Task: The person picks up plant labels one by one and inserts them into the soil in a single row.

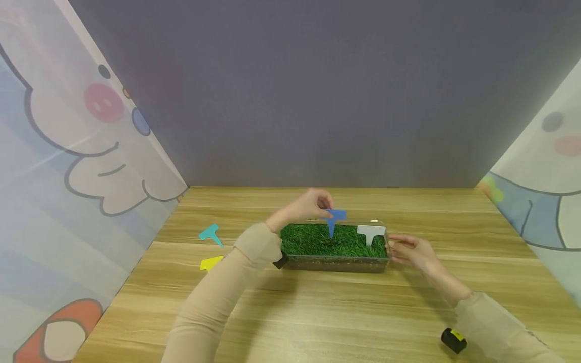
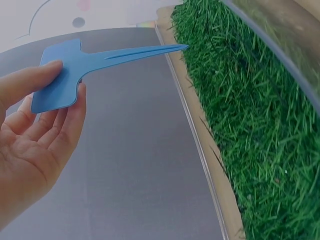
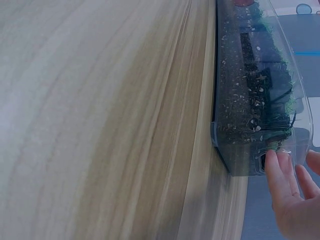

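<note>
My left hand (image 1: pixel 313 204) pinches a blue T-shaped plant label (image 1: pixel 337 215) by its wide head, thumb on one face and fingers behind. In the left wrist view the label's pointed tip reaches the edge of the green artificial grass (image 2: pixel 250 125). The grass covers dark, speckled soil inside a long clear plastic box (image 1: pixel 336 264). Toward the right end of the box a white T-shaped label (image 1: pixel 371 230) stands upright in the grass. Extended fingers of my right hand (image 1: pixel 415 252) touch the box's right end wall.
Left of the box, a teal T-shaped label (image 1: pixel 210 232) and a yellow one (image 1: pixel 210 263) lie on the wooden table (image 1: pixel 345 312); my left sleeve partly covers the yellow one. A grey wall (image 1: pixel 317 101) rises behind the table, with cartoon-printed panels (image 1: pixel 59 151) at both sides.
</note>
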The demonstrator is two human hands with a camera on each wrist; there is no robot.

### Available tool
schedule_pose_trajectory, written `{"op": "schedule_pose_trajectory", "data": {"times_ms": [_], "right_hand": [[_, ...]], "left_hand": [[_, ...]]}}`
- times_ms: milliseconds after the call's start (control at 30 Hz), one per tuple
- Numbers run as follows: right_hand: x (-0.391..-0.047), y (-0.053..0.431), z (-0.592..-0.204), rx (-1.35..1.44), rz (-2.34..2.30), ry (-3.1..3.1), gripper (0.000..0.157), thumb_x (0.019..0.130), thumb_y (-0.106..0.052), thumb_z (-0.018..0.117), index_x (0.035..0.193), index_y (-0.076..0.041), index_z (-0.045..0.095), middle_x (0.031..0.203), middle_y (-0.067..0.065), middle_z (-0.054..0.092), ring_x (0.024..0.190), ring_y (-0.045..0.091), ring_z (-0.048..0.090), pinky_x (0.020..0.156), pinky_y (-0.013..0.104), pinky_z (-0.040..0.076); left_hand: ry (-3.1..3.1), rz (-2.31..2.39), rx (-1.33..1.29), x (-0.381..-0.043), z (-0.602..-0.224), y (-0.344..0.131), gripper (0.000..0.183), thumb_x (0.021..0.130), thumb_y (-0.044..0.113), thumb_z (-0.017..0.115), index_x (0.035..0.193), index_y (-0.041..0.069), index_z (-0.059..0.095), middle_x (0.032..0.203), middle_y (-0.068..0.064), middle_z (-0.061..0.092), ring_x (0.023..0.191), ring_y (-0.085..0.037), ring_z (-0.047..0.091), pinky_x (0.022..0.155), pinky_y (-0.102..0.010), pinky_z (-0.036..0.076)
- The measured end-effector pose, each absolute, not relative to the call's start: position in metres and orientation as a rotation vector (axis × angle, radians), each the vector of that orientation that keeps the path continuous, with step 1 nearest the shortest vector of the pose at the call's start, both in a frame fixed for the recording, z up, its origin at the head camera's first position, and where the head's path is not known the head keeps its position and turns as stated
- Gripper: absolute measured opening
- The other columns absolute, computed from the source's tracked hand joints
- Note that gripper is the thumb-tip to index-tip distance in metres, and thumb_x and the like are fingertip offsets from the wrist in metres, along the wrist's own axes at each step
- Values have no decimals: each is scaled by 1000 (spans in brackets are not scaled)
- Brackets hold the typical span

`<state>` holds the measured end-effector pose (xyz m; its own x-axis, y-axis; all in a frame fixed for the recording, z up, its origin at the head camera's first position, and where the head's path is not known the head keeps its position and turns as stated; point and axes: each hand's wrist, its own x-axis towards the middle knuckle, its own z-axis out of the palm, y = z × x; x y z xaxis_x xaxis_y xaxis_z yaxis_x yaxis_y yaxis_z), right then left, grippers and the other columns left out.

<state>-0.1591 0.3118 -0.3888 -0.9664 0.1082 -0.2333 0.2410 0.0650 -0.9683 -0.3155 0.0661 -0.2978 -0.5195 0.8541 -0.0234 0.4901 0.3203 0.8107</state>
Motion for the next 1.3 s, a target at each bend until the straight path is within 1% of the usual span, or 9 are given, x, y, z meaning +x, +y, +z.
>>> {"op": "schedule_pose_trajectory", "data": {"times_ms": [100, 233, 433, 833, 1033, 1300], "right_hand": [[-160, 311, -388, 372, -2025, 2239, 50, 89, -10, 51, 127, 14, 31, 100, 11, 63, 82, 8, 62, 77, 27, 49], [-160, 311, -388, 385, -2009, 2252, 51, 89, -12, 52, 127, 14, 32, 101, 12, 63, 82, 8, 62, 77, 27, 50], [-160, 311, -389, 388, -2002, 2254, 50, 89, -12, 52, 127, 14, 32, 102, 12, 62, 82, 9, 62, 77, 27, 49], [-159, 310, -389, 356, -2025, 2244, 48, 89, -8, 51, 126, 15, 31, 104, 19, 60, 83, 10, 62, 77, 28, 49], [-160, 309, -389, 350, -2032, 2247, 48, 89, -7, 50, 126, 16, 31, 105, 21, 59, 82, 9, 62, 76, 27, 50], [-159, 309, -389, 350, -2037, 2247, 48, 89, -7, 51, 126, 16, 31, 105, 21, 59, 82, 10, 62, 76, 27, 50]], "left_hand": [[2142, 1063, 1208, -314, -299, 70, 12, 77, -1, 65, 86, -2, 58, 82, -10, 60, 74, -14, 57, 70, -19, 47], [2158, 1031, 1218, -312, -302, 76, 11, 77, 1, 65, 86, -1, 58, 81, -9, 61, 73, -13, 57, 68, -18, 47], [2178, 971, 1248, -309, -307, 83, 10, 77, 2, 65, 85, 0, 58, 80, -7, 60, 74, -12, 57, 68, -17, 46], [2218, 885, 1229, -304, -310, 91, 9, 77, 4, 66, 81, 4, 58, 79, -3, 59, 73, -10, 55, 67, -16, 46], [2215, 884, 1243, -305, -314, 94, 9, 77, 3, 66, 81, 3, 58, 78, -4, 59, 72, -11, 55, 66, -16, 46], [2238, 858, 1239, -304, -316, 95, 9, 77, 2, 66, 80, 3, 58, 78, -4, 59, 72, -11, 55, 65, -16, 45]]}}
